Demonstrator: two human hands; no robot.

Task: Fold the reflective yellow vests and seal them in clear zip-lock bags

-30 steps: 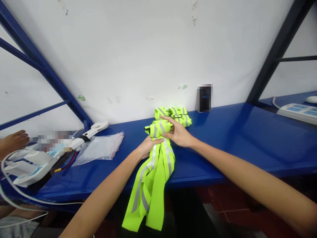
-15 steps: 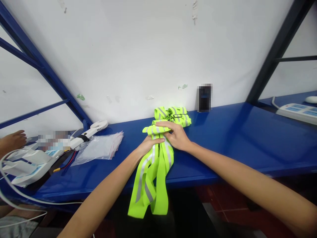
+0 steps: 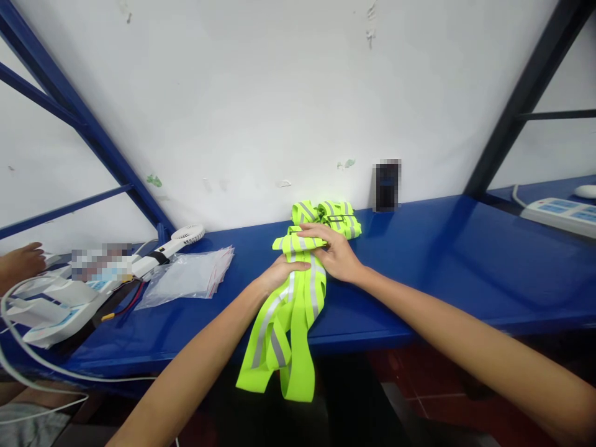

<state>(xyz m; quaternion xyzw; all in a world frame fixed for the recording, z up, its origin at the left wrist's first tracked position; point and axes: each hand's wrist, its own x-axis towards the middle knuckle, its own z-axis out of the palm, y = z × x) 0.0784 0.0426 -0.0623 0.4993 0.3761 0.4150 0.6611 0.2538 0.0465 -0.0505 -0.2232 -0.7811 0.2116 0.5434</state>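
A neon yellow reflective strap vest (image 3: 288, 310) with grey stripes lies on the blue shelf (image 3: 442, 273) and hangs over its front edge. My left hand (image 3: 279, 273) pinches the straps from the left. My right hand (image 3: 333, 251) is curled over the folded upper part of the same vest, fingers pressing it down. Just behind my hands, against the white wall, sits a second folded vest (image 3: 333, 215) of the same kind.
Clear zip bags (image 3: 190, 279) and a small white hand fan (image 3: 174, 243) lie to the left. Further left are white devices with cables (image 3: 51, 310) and another person's hand (image 3: 18, 264). A dark small box (image 3: 386, 185) leans on the wall. A power strip (image 3: 559, 214) lies far right.
The hanging straps have been drawn up, so less hangs below the shelf edge. My right hand has shifted slightly over the folded part. My left hand has stayed in place.
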